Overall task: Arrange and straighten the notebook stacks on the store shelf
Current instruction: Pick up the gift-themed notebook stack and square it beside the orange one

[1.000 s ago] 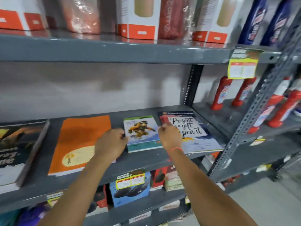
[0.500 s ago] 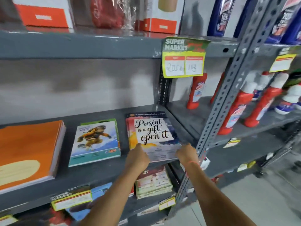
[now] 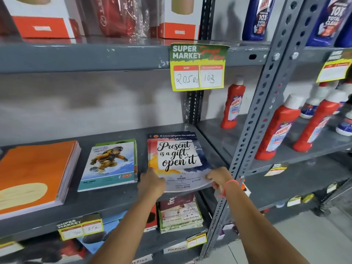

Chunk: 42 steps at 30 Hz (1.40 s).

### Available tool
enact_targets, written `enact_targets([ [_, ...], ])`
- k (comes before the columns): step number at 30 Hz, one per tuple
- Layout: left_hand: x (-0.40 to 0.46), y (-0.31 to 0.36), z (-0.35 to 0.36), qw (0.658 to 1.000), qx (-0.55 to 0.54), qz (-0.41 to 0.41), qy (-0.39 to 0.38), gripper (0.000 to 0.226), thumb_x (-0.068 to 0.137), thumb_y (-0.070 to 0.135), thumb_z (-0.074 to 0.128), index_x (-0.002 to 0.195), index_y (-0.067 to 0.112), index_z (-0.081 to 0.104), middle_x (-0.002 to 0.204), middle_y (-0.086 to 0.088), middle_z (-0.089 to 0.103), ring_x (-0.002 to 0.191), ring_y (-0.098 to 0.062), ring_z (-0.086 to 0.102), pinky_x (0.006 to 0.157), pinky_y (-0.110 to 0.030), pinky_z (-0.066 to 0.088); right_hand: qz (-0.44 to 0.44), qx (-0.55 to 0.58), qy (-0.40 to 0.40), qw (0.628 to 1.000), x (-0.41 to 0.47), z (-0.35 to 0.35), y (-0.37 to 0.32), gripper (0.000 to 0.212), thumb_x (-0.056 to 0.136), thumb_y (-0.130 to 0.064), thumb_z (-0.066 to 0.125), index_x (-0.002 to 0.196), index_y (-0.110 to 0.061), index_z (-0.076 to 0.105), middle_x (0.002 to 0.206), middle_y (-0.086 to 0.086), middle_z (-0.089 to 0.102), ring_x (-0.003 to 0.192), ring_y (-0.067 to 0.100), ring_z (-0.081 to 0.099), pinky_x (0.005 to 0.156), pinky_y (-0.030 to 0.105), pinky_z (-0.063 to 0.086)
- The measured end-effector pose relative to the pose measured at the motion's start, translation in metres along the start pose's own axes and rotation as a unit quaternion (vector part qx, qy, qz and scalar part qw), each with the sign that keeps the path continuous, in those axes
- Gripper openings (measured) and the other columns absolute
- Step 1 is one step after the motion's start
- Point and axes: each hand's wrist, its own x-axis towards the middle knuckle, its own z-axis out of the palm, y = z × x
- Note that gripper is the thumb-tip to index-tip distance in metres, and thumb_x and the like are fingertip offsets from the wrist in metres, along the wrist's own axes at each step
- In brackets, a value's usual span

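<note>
Three notebook stacks lie on the grey middle shelf [image 3: 114, 199]. The rightmost is the "Present is a gift, open it" stack [image 3: 179, 155], whose near edge overhangs the shelf front. My left hand [image 3: 151, 182] grips its near left corner. My right hand [image 3: 219, 178], with an orange thread on the wrist, grips its near right corner. In the middle lies the snowboarder notebook stack [image 3: 110, 164], with a green cover showing beneath it. A thick orange notebook stack [image 3: 36, 174] sits at the left.
A perforated grey upright post [image 3: 253, 119] stands right of my right hand. Red cleaner bottles [image 3: 276, 128] fill the neighbouring shelf. A supermarket price tag [image 3: 198, 67] hangs from the shelf above. More notebooks [image 3: 179, 214] lie on the shelf below.
My hands left the snowboarder stack and moved right to the "Present is a gift" stack, taking hold of its near corners. The view shifted right and closer.
</note>
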Motion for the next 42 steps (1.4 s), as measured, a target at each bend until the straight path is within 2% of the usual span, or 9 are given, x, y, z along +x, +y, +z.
enact_targets([
  [4, -0.003, 0.006, -0.007, 0.990, -0.131, -0.039, 0.020, 0.008, 0.084, 0.007, 0.050, 0.087, 0.005, 0.058, 0.084, -0.010, 0.059, 0.078, -0.025, 0.054, 0.066, -0.031, 0.043, -0.007, 0.036, -0.024, 0.999, 0.001, -0.003, -0.004, 0.006, 0.090, 0.001, 0.050, 0.090, -0.001, 0.044, 0.072, 0.010, 0.050, 0.058, 0.019, 0.052, 0.054, 0.026, 0.050],
  [6, -0.003, 0.009, -0.012, 0.978, -0.199, -0.060, 0.009, 0.022, 0.085, -0.001, 0.047, 0.064, 0.007, 0.048, 0.067, -0.007, 0.046, 0.063, -0.019, 0.043, 0.057, -0.027, 0.032, -0.010, 0.069, -0.035, 0.997, 0.003, -0.004, -0.003, 0.014, 0.090, 0.002, 0.050, 0.099, -0.003, 0.041, 0.082, 0.011, 0.053, 0.066, 0.019, 0.056, 0.053, 0.022, 0.051],
  [9, -0.001, 0.016, -0.019, 0.966, -0.249, -0.067, 0.016, 0.031, 0.085, -0.006, 0.045, 0.059, 0.012, 0.046, 0.075, -0.010, 0.049, 0.075, -0.024, 0.045, 0.069, -0.029, 0.034, -0.024, 0.104, -0.039, 0.994, -0.002, -0.010, -0.003, 0.011, 0.090, 0.002, 0.050, 0.095, -0.004, 0.043, 0.084, 0.012, 0.054, 0.062, 0.017, 0.053, 0.036, 0.015, 0.046],
  [13, 0.002, 0.019, -0.031, 0.959, -0.279, -0.041, 0.017, 0.024, 0.085, -0.007, 0.044, 0.071, 0.008, 0.056, 0.093, -0.012, 0.053, 0.089, -0.026, 0.047, 0.079, -0.031, 0.036, -0.050, 0.158, -0.041, 0.985, -0.012, -0.018, -0.010, 0.012, 0.089, 0.001, 0.051, 0.097, -0.004, 0.044, 0.076, 0.009, 0.050, 0.054, 0.016, 0.049, 0.041, 0.020, 0.045],
  [18, -0.007, 0.008, -0.070, 0.949, -0.311, -0.014, 0.040, 0.039, 0.082, -0.010, 0.044, 0.056, 0.017, 0.050, 0.072, -0.008, 0.056, 0.080, -0.023, 0.049, 0.072, -0.028, 0.036, -0.086, 0.201, -0.045, 0.975, -0.038, -0.003, -0.035, 0.013, 0.088, 0.006, 0.051, 0.093, -0.005, 0.046, 0.081, 0.010, 0.047, 0.061, 0.017, 0.047, 0.032, 0.012, 0.044],
  [22, -0.022, -0.020, -0.131, 0.937, -0.339, 0.022, 0.078, 0.041, 0.077, -0.016, 0.043, 0.058, 0.017, 0.059, 0.078, -0.008, 0.063, 0.067, -0.020, 0.053, 0.052, -0.022, 0.036, -0.137, 0.212, -0.081, 0.964, -0.079, 0.043, -0.069, 0.024, 0.087, 0.007, 0.052, 0.075, -0.012, 0.045, 0.069, 0.008, 0.046, 0.055, 0.018, 0.044, 0.034, 0.017, 0.044],
  [28, -0.040, -0.109, -0.243, 0.922, -0.356, 0.014, 0.153, 0.032, 0.079, -0.016, 0.043, 0.072, 0.008, 0.063, 0.073, -0.006, 0.061, 0.068, -0.020, 0.051, 0.056, -0.026, 0.037, -0.190, 0.205, -0.129, 0.951, -0.160, 0.156, -0.116, 0.020, 0.087, 0.006, 0.053, 0.076, -0.009, 0.049, 0.066, 0.007, 0.049, 0.054, 0.018, 0.045, 0.034, 0.014, 0.043],
  [34, -0.042, -0.239, -0.372, 0.913, -0.351, 0.015, 0.207, 0.039, 0.079, -0.018, 0.042, 0.112, -0.009, 0.060, 0.101, -0.012, 0.057, 0.090, -0.023, 0.050, 0.059, -0.024, 0.041, -0.219, 0.181, -0.182, 0.941, -0.230, 0.311, -0.154, 0.017, 0.087, 0.002, 0.056, 0.082, -0.011, 0.048, 0.076, 0.005, 0.049, 0.061, 0.014, 0.049, 0.037, 0.019, 0.046],
  [42, -0.030, -0.366, -0.493, 0.915, -0.320, -0.055, 0.241, 0.041, 0.079, -0.019, 0.044, 0.116, -0.008, 0.058, 0.113, -0.020, 0.060, 0.092, -0.023, 0.047, 0.077, -0.032, 0.033, -0.227, 0.161, -0.219, 0.935, -0.298, 0.479, -0.184, 0.021, 0.086, 0.003, 0.052, 0.075, -0.013, 0.043, 0.083, 0.007, 0.051, 0.069, 0.013, 0.052, 0.041, 0.018, 0.047],
])
